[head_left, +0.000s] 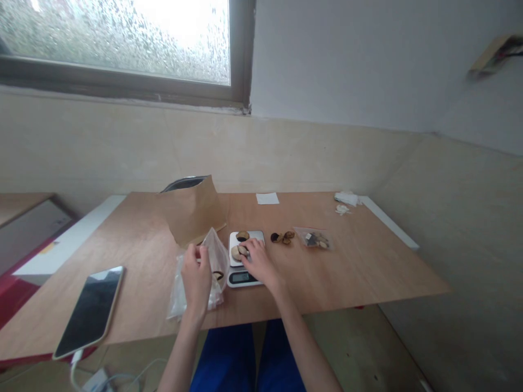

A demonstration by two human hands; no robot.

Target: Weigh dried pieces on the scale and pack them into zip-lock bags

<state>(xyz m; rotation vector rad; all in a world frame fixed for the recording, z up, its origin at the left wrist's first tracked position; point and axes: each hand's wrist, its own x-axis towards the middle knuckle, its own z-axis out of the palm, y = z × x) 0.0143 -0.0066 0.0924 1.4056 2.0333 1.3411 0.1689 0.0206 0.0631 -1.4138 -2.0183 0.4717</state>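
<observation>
Your left hand (197, 275) pinches the upper edge of the clear plastic bag (219, 256), held open beside the scale (233, 236). Your right hand (258, 261) has its fingertips at the rounded, tan piece (236, 253) on the scale's platform; you cannot tell whether they grip it. The scale sits near the front edge of the wood-grain table (368, 267). Lateral room extends right of the small filled bag (309, 238). The matte brown paper bag (192, 212) bounds the left rear. The scale's display (241, 277) is illegible.
</observation>
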